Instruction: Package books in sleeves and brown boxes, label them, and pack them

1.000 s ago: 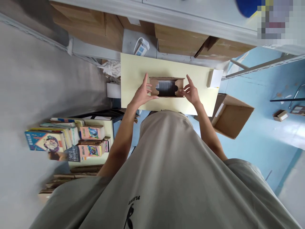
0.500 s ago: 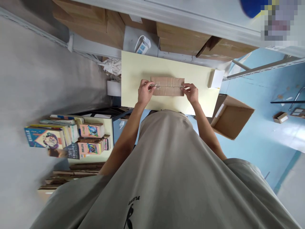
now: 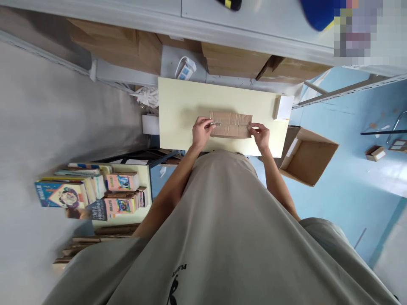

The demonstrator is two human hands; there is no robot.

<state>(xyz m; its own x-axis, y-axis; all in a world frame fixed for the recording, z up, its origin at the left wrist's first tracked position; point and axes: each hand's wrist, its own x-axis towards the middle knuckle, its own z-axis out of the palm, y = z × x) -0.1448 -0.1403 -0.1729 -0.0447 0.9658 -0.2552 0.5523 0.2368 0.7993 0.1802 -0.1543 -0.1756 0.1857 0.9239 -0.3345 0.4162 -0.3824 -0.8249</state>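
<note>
Closest to me is my own grey shirt (image 3: 222, 237), filling the lower frame, with both forearms reaching out over it to the pale yellow table (image 3: 178, 101). A second ago the small cardboard box (image 3: 231, 124) stood open there, its flaps spread and a dark item showing inside, and my hands were splayed wide on either side; half a second ago the flaps were already down. Now the box lies shut, the two flaps meeting along a seam across its top, and it sits a touch nearer my body and further to my right on the table than it did. I read that as the closing being done and the flaps being held in place. My left hand (image 3: 201, 132) is curled at the box's left end, fingers bent in and pinched on something thin and pale at the seam; I cannot tell whether it is tape or a flap edge. My right hand (image 3: 261, 134) is likewise curled, fingertips pressing on the right end of the seam, not spread. Just beyond, a small white packet (image 3: 283, 106) rests at the table's far right corner. To my right, on the blue floor, an open carton (image 3: 310, 154) stands empty-looking. To my left, books (image 3: 92, 186) are stacked on a low stand. Farthest off, brown cartons (image 3: 133, 42) sit under a grey shelf, with a white power strip (image 3: 186, 70) between them.
</note>
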